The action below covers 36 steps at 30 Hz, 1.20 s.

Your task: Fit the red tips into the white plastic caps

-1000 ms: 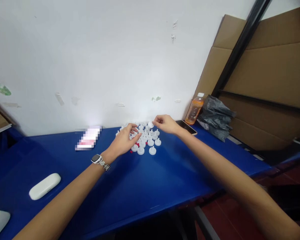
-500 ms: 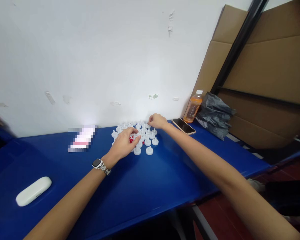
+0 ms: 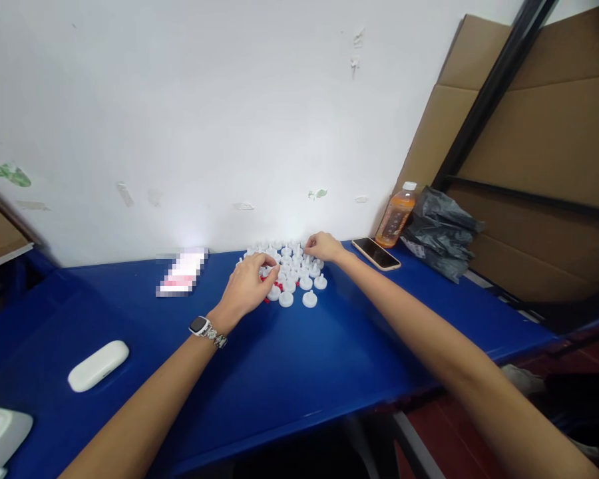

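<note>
A cluster of small white plastic caps [image 3: 299,283] with nubs stands on the blue table [image 3: 289,372] near the wall, with a few small red pieces [image 3: 278,285] among them. My left hand [image 3: 249,286], with a wristwatch [image 3: 204,328], rests on the left side of the cluster, fingers curled and pinching at a cap. My right hand [image 3: 323,247] reaches to the far right corner of the cluster, fingertips pinched on a cap there. What exactly each hand's fingers hold is too small to tell.
A phone [image 3: 375,253], an orange drink bottle [image 3: 395,216] and a crumpled dark bag [image 3: 442,229] lie at the back right, by cardboard sheets [image 3: 539,146]. A white oval case [image 3: 98,365] and a white device [image 3: 0,432] sit at the left. A blurred packet [image 3: 182,273] lies near the wall.
Both hands have stayed at the cap cluster, with small finger moves. My right hand has lowered onto the far caps. The view has shifted slightly.
</note>
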{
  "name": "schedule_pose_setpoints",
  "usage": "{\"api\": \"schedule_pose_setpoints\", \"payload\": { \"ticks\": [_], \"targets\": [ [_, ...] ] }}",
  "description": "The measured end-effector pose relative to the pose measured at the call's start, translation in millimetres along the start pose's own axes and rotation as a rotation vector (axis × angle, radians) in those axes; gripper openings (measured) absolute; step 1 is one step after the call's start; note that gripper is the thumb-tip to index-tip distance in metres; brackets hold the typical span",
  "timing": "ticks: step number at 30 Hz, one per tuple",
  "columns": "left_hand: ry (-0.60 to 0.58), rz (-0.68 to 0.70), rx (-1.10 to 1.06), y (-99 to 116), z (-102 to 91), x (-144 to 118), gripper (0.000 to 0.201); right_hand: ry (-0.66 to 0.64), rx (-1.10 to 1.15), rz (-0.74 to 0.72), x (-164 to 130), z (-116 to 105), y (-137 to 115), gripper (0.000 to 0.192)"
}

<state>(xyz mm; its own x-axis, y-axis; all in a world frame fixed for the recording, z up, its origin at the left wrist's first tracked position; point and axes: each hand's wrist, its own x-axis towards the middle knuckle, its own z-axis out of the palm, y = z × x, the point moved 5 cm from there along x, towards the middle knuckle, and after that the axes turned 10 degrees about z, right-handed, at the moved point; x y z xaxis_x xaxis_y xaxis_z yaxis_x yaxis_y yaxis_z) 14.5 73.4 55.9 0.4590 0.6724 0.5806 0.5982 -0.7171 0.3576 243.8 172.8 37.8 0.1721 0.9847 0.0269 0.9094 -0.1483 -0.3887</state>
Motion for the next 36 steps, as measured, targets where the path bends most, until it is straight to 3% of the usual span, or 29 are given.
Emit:
{"api": "schedule_pose_setpoints", "payload": {
  "ticks": [5,8,14,21,25,31,36],
  "targets": [
    [-0.03,-0.024,-0.013,-9,-12.4,-12,0.024,0.146,0.113,0.047,-28,-19,-6,0.027],
    [-0.046,0.004,-0.042,-15,-20.3,-25,0.024,0.235,0.232,-0.04,-66,-24,-23,0.023],
    [-0.096,-0.003,-0.121,-17,-17.9,-38,0.022,0.2,0.329,-0.199,-131,3,-56,0.022],
    [-0.224,0.012,-0.042,-5,-23.4,-36,0.022,0.17,0.289,-0.174,-137,8,-55,0.027],
    [-0.289,-0.069,-0.042,-2,-32.1,-37,0.025,0.139,0.28,-0.189,-144,6,-59,0.028],
    [-0.573,-0.17,-0.079,2,-18.0,-46,0.029,0.072,0.255,-0.245,-149,-4,-62,0.032],
    [-0.635,-0.155,-0.141,7,-3.4,-52,0.031,-0.082,0.291,-0.252,-144,-5,-44,0.041]
  ]
}}
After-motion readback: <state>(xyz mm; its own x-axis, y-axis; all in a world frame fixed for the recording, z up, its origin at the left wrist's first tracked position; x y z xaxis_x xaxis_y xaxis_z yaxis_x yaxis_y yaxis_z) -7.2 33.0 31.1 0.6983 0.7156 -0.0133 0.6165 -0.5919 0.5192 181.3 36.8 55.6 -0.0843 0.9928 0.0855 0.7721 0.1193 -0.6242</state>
